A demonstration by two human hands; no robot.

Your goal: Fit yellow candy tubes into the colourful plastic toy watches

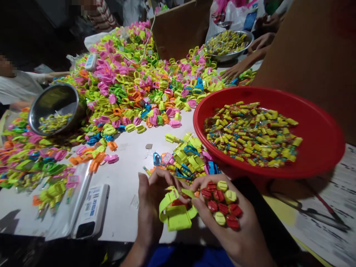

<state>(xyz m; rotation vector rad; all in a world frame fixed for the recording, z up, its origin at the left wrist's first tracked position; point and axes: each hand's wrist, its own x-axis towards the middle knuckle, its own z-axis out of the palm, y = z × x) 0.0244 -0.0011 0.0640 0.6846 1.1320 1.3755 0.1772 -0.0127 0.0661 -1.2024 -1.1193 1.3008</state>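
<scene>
Working over the bench (pixel 119 211), we curl our left grip (pixel 150 204) partly closed on a yellow-green plastic band (pixel 179 218), held between our 2 hands near the front edge. Our right grip (pixel 236 230) is closed around a bundle of red- and yellow-ended pieces (pixel 221 202). Just beyond lies a small mixed pile (pixel 194 162), beside a red basin (pixel 319 144).

White tabletop (pixel 119 163), dark room beyond (pixel 27 29), brown boards (pixel 180 31) standing upright
</scene>
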